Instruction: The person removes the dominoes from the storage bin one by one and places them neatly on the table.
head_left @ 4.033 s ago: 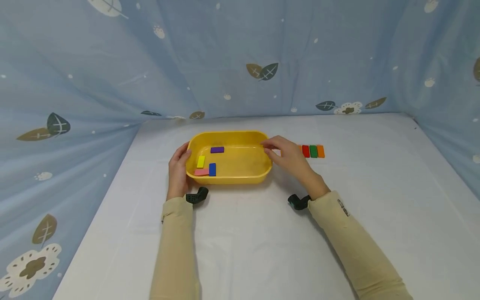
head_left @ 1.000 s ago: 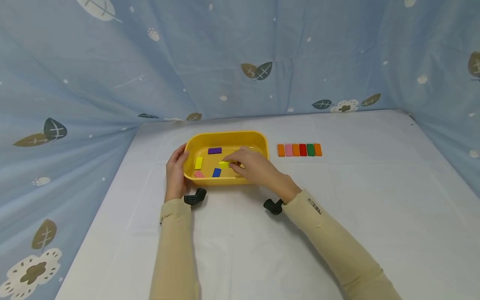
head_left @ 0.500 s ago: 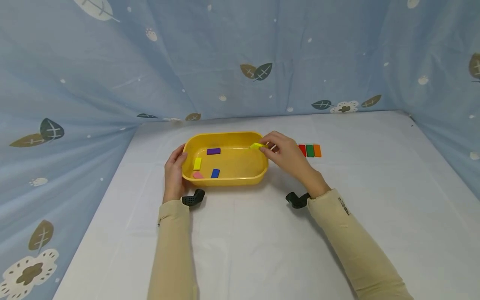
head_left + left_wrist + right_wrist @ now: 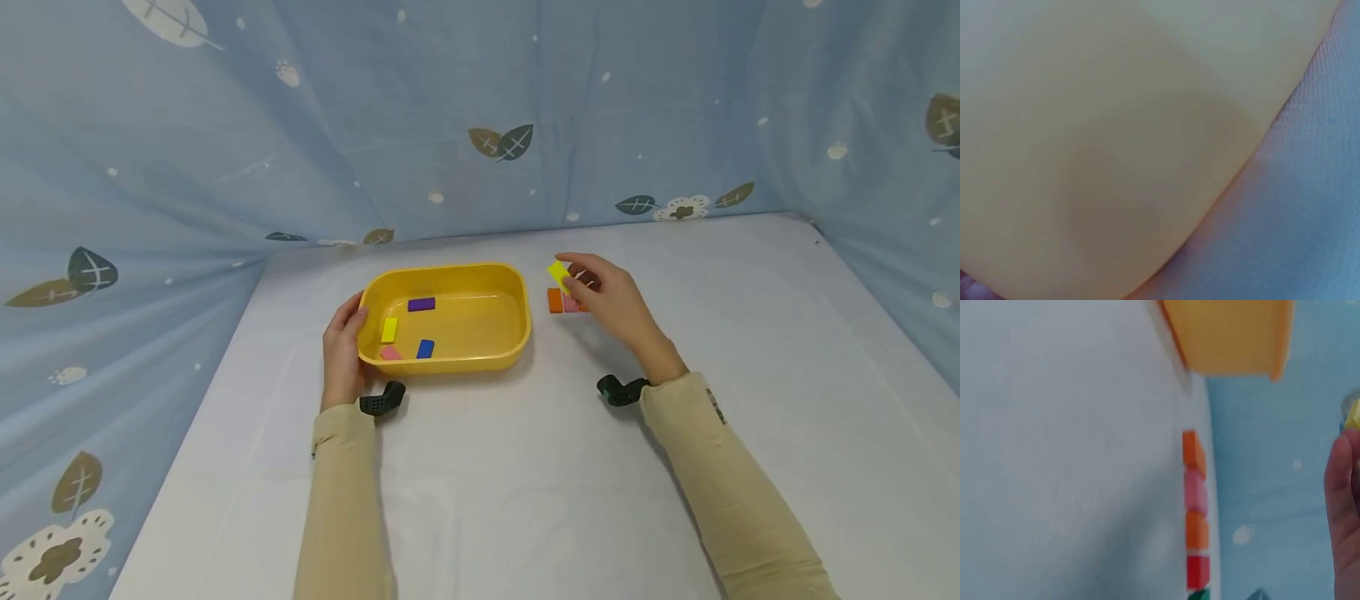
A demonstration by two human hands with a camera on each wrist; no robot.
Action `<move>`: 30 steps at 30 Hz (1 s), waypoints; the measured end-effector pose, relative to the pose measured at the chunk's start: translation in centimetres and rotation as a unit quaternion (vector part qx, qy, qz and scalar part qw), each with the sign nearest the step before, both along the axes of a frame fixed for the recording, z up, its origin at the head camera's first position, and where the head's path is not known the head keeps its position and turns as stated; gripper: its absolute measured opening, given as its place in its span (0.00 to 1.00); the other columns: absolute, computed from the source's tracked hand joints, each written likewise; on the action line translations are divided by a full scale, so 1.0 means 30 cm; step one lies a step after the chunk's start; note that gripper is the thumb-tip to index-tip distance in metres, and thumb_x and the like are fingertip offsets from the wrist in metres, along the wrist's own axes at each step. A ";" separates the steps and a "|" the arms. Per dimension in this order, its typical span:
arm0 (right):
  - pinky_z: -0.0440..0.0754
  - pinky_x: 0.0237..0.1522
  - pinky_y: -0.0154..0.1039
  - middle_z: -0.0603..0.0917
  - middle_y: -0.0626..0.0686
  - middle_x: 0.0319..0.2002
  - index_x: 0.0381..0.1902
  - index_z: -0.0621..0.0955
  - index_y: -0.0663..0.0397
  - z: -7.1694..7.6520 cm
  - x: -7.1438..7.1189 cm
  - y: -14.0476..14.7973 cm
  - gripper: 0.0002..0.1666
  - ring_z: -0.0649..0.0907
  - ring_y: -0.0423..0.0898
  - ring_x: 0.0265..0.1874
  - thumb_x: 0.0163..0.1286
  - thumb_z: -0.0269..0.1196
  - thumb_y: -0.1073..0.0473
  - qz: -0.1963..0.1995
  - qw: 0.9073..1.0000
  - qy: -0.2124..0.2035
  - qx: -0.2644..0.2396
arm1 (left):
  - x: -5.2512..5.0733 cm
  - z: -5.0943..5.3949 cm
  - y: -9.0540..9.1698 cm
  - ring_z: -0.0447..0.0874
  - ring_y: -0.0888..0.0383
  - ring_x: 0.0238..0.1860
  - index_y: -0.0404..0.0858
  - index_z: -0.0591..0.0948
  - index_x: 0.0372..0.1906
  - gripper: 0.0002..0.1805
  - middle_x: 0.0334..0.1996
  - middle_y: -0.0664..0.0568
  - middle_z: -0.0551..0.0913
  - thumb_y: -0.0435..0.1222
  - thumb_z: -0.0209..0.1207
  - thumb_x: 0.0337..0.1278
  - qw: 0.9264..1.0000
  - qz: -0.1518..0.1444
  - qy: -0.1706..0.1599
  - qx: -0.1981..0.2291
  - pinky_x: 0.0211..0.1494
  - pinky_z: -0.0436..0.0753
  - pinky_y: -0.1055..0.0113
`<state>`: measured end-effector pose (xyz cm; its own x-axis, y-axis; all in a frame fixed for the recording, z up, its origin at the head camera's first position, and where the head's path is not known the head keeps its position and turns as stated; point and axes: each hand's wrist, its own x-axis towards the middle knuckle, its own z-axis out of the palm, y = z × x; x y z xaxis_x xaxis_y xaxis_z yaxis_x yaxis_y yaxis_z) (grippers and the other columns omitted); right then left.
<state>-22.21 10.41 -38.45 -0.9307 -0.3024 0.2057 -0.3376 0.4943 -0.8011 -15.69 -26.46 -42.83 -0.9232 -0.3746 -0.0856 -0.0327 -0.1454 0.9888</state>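
The left hand (image 4: 344, 354) grips the left end of a yellow tray (image 4: 465, 364). In the tray lie a purple block (image 4: 422, 305), a yellow block (image 4: 389, 330), a pink block (image 4: 391, 353) and a blue block (image 4: 425, 349). To the right of the tray, the right hand (image 4: 617, 307) pinches another yellow block (image 4: 558, 275) between thumb and fingers, above a row of blocks. An orange block (image 4: 555, 301) ends that row on the left; the hand covers its right part. The right wrist view shows the row's orange (image 4: 1193, 453), pink (image 4: 1195, 491) and red blocks (image 4: 1197, 572), with the right hand (image 4: 1345, 500) at the edge.
A white cloth (image 4: 510, 483) covers the table. Behind and at the sides hangs a blue patterned curtain (image 4: 375, 108). Dark wrist devices show by the left wrist (image 4: 383, 400) and by the right wrist (image 4: 622, 391). The tray wall (image 4: 1116, 156) fills most of the left wrist view.
The right hand has picked up a yellow block inside the tray and moved it right, over the tray's edge, to above the row. The left hand has kept its grip on the tray.
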 end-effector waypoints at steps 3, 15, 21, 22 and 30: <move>0.78 0.34 0.39 0.74 0.47 0.41 0.58 0.70 0.34 -0.015 -0.021 0.032 0.23 0.78 0.47 0.33 0.65 0.55 0.49 -0.019 1.000 -0.021 0.006 | 0.002 0.003 0.000 0.65 0.60 0.58 0.52 0.70 0.59 0.21 0.59 0.59 0.66 0.46 0.52 0.59 1.000 -0.004 0.002 0.004 0.60 0.66 0.68; 0.75 0.27 0.44 0.74 0.51 0.43 0.58 0.70 0.39 -0.056 -0.066 0.147 0.23 0.76 0.50 0.34 0.65 0.52 0.47 -0.090 0.995 -0.036 0.003 | 0.015 0.012 -0.010 0.65 0.58 0.58 0.50 0.71 0.58 0.21 0.58 0.57 0.67 0.44 0.53 0.59 1.000 0.004 -0.003 0.021 0.59 0.67 0.69; 0.74 0.19 0.37 0.74 0.52 0.44 0.57 0.71 0.37 -0.124 -0.109 0.216 0.24 0.73 0.49 0.33 0.64 0.52 0.41 -0.132 0.990 -0.045 0.005 | 0.010 0.017 -0.006 0.65 0.58 0.58 0.50 0.71 0.58 0.21 0.59 0.57 0.66 0.44 0.52 0.60 1.000 -0.004 -0.003 0.030 0.59 0.67 0.69; 0.73 0.19 0.33 0.74 0.51 0.43 0.57 0.71 0.36 -0.149 -0.127 0.233 0.25 0.73 0.49 0.32 0.63 0.52 0.40 -0.138 0.989 -0.042 0.007 | 0.009 0.018 -0.006 0.65 0.59 0.58 0.50 0.71 0.58 0.21 0.59 0.57 0.66 0.44 0.52 0.60 1.000 -0.004 -0.003 0.029 0.59 0.67 0.69; 0.74 0.24 0.29 0.74 0.54 0.42 0.59 0.69 0.45 -0.170 -0.123 0.312 0.26 0.75 0.50 0.28 0.65 0.51 0.43 -0.168 0.981 -0.101 0.010 | 0.008 0.016 0.003 0.65 0.59 0.58 0.51 0.70 0.58 0.22 0.59 0.58 0.66 0.46 0.52 0.59 1.000 -0.007 -0.008 0.016 0.59 0.67 0.69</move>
